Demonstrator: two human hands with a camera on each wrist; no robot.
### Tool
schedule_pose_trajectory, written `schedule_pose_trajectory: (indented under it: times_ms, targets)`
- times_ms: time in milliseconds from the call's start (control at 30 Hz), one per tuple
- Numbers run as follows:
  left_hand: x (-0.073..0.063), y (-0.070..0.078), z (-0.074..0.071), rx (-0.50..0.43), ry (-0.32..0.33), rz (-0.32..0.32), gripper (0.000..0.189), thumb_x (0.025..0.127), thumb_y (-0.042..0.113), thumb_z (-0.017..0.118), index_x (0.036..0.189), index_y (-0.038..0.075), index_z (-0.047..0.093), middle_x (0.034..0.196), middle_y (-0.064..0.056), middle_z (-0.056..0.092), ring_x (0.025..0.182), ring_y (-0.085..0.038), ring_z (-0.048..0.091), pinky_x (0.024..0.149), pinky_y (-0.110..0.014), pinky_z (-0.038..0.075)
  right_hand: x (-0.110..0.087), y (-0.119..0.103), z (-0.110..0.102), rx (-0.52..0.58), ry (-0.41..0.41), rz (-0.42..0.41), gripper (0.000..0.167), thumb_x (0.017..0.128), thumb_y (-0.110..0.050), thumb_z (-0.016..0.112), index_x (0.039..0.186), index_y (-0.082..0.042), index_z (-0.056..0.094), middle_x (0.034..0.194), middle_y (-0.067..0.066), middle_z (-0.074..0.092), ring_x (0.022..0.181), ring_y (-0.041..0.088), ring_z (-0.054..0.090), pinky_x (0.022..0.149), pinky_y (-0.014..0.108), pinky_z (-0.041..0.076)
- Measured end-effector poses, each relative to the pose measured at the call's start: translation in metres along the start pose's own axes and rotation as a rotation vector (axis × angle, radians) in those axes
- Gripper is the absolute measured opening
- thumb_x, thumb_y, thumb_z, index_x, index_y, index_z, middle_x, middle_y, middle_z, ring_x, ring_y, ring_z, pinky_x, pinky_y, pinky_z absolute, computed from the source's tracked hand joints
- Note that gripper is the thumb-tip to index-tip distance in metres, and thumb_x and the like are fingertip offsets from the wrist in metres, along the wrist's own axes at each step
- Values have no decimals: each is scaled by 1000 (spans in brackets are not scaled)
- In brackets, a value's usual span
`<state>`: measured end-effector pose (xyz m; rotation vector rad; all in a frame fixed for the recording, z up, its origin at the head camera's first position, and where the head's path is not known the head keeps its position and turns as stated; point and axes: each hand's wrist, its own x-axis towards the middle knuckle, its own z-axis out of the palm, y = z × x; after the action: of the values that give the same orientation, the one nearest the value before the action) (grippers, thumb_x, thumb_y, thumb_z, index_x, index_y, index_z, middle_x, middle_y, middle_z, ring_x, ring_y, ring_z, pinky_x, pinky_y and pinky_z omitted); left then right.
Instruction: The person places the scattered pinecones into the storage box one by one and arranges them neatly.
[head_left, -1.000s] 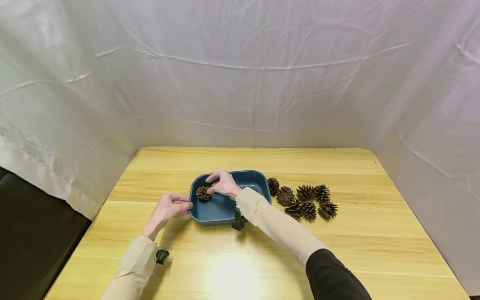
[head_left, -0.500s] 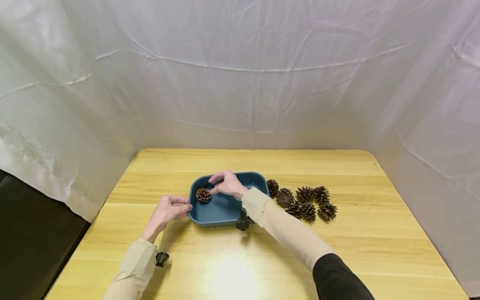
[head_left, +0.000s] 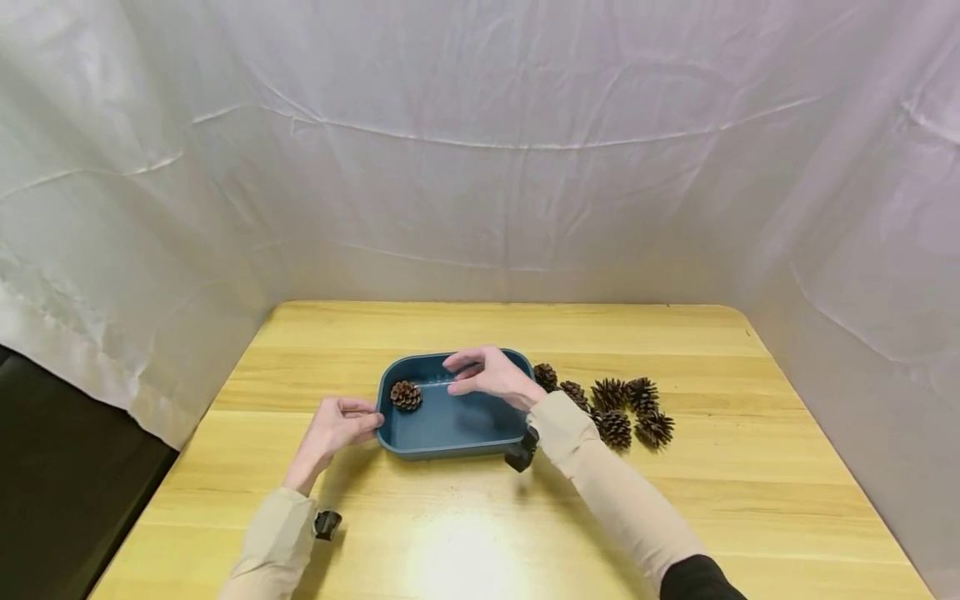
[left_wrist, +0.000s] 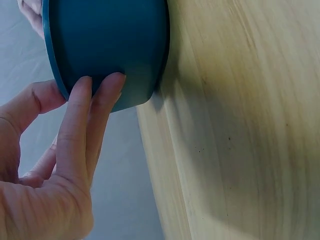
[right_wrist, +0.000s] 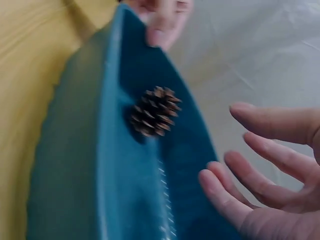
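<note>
A dark blue rectangular plastic bin (head_left: 450,421) stands on the table, with one brown pinecone (head_left: 406,396) in its left end. My left hand (head_left: 335,427) pinches the bin's left rim; in the left wrist view the thumb (left_wrist: 47,96) lies over the edge and two fingers press the outer wall. My right hand (head_left: 491,377) hovers above the bin's right half, fingers spread and holding nothing. The right wrist view shows its fingertips apart from the pinecone (right_wrist: 155,112). Several more pinecones (head_left: 615,429) lie just right of the bin, some partly hidden by the right forearm.
The light wooden table (head_left: 750,467) has a white cloth (head_left: 480,167) hanging behind it and at both sides. A dark surface (head_left: 67,483) shows low at the left. Both wrists carry a small black camera, as at the left wrist camera (head_left: 327,524).
My right hand has moved right, away from the pinecone in the bin, which stays put. My left hand keeps its place on the rim.
</note>
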<state>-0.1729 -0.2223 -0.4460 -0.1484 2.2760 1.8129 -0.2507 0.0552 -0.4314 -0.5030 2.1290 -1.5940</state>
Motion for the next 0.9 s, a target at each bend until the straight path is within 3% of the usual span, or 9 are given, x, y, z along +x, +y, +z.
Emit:
schedule_pose_trajectory:
  times_ms: [167, 467, 667, 767, 900]
  targets:
    - [-1, -1, 3, 7, 24, 4, 35, 89, -5, 68, 117, -24, 58, 98, -22, 77, 80, -10, 74, 77, -25, 65, -28, 3, -22, -15, 5, -30, 50, 89, -7, 75, 135, 3, 59, 138, 28, 57, 111, 28, 65, 91, 34, 61]
    - [-3, -2, 5, -16, 45, -1, 35, 89, -3, 70, 116, -23, 59, 93, -14, 78, 76, -6, 72, 74, -23, 65, -76, 20, -61, -1, 110, -114, 51, 91, -14, 75, 137, 2, 58, 135, 30, 59, 114, 29, 64, 91, 26, 61]
    - [-5, -3, 6, -15, 64, -2, 36, 89, -3, 69, 117, -23, 59, 98, -17, 77, 78, -7, 73, 75, -24, 65, -100, 34, -84, 12, 189, -108, 52, 90, -11, 74, 137, 4, 56, 135, 33, 58, 110, 20, 65, 90, 21, 60]
    - [-7, -3, 8, -15, 73, -2, 37, 89, -3, 70, 117, -23, 59, 99, -18, 77, 78, -7, 73, 74, -22, 65, -113, 40, -96, -2, 233, -99, 52, 90, -12, 75, 136, 2, 57, 132, 26, 63, 107, 12, 66, 90, 21, 59]
    - [-8, -3, 8, -14, 83, -3, 37, 88, -2, 70, 117, -23, 59, 98, -18, 77, 76, -6, 72, 71, -20, 64, -128, 49, -111, 1, 293, -118, 49, 90, -8, 73, 135, 3, 57, 118, -1, 71, 102, 5, 68, 90, 21, 60]
